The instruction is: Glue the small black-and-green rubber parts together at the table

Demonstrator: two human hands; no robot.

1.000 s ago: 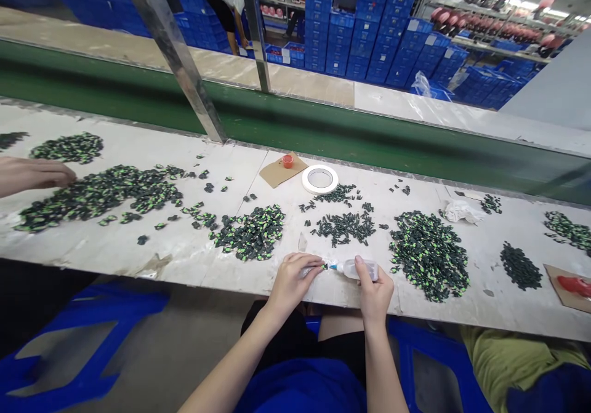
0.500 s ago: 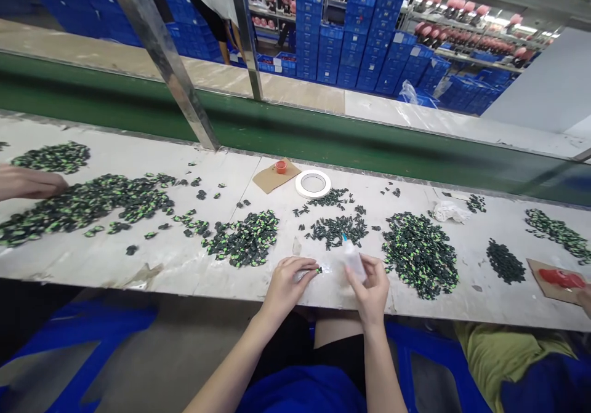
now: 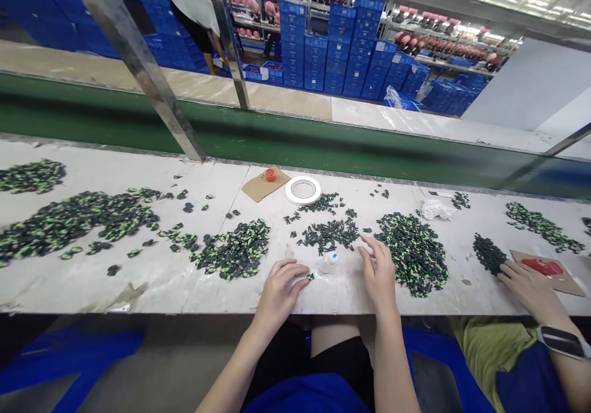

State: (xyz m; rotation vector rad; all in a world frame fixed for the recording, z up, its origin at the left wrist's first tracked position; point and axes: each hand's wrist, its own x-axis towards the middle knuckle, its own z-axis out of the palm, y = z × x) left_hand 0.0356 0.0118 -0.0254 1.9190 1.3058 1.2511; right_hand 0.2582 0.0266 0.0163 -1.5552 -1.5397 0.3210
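Observation:
My left hand (image 3: 282, 285) pinches a small black-and-green piece (image 3: 310, 276) between thumb and fingertips, low over the table's front part. To its right, a white bottle with a blue tip (image 3: 330, 261) stands on the table. My right hand (image 3: 379, 270) is open beside the bottle, fingers apart, holding nothing. Just beyond the bottle lies a loose pile of small dark pieces (image 3: 329, 234). A black-and-green pile (image 3: 413, 253) spreads right of my right hand, and another such pile (image 3: 235, 250) lies left of my left hand.
A tape roll (image 3: 303, 190) and cardboard with a red cup (image 3: 270, 175) lie behind. White crumpled tissue (image 3: 436, 210) is at the right. A co-worker's hand (image 3: 530, 284) touches a dark pile near cardboard with red material (image 3: 545, 267). A metal post (image 3: 138, 62) rises at the left.
My right hand has let go of the bottle, which now stands on the table, and has opened. The co-worker's hand at the right has come onto the dark pile. The hand at the left edge is gone.

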